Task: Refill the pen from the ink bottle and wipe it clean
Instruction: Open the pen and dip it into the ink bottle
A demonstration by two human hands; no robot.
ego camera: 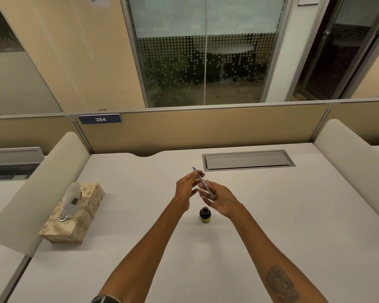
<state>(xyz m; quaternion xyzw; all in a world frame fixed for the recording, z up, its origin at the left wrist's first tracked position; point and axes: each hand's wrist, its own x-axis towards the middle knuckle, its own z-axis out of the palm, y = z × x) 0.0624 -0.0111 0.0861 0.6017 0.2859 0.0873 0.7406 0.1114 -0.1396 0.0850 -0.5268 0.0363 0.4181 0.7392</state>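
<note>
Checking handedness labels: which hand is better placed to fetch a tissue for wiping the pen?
Probably the left hand: the tissue box sits on its side of the desk, while the right hand also grips the pen and could keep it.

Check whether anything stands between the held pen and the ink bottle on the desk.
Nothing visible does. Both the left hand and right hand hold the pen just beyond the ink bottle, with only bare desk between. The tissue box sits well off to the left.
</note>
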